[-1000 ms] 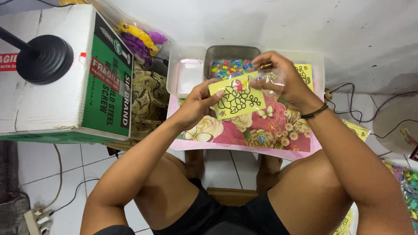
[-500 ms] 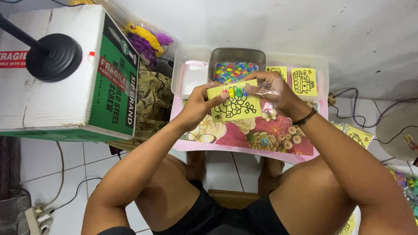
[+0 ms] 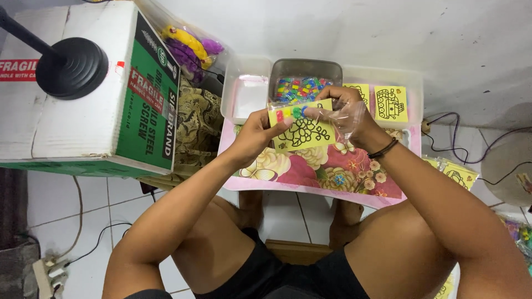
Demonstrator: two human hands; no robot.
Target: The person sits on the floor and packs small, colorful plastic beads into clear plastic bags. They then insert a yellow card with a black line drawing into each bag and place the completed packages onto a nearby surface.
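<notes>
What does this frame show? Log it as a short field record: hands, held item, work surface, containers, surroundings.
left hand: grips the left edge of the yellow card
right hand: holds the clear plastic sleeve at the card's right end
yellow card: black line drawing, small coloured pieces along its top
work surface: floral tray over the lap
containers: grey tub of coloured beads; white tray
surroundings: cardboard box at left, more yellow cards behind
</notes>
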